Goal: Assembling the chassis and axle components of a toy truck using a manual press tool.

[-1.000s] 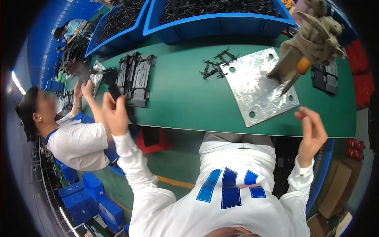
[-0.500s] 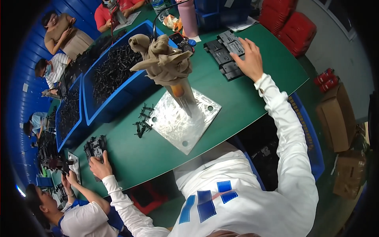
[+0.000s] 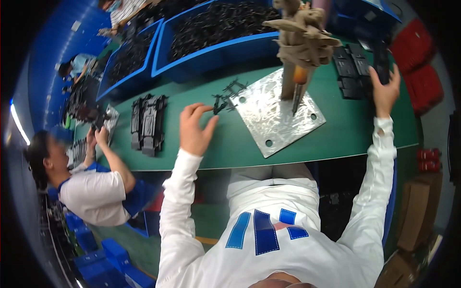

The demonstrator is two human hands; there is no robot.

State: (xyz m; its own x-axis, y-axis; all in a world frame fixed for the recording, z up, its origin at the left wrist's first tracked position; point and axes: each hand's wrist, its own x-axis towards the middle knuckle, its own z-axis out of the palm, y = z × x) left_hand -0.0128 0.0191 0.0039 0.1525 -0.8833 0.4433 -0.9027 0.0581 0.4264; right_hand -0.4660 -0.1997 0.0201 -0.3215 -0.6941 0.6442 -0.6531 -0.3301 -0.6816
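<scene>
My left hand is over the green table, thumb and fingers apart. Its fingertips come close to a small black spindly plastic part; whether they touch it I cannot tell. Another small black part lies beside it, at the edge of a shiny metal plate. At the right, my right hand grips a long black plastic piece between thumb and fingers. Similar black molded pieces lie to its left. Over the plate stands a cloth-wrapped post with an orange-handled tool, its tip pointing down.
Two black molded pieces lie on the left of the table. Blue bins full of black parts line the far side. A co-worker handles black parts at my left. Red stacked chairs stand at the right.
My left hand has left the black molded pieces and moved right to the small parts. My right hand now grips a long black piece. The view has turned and shifted left.
</scene>
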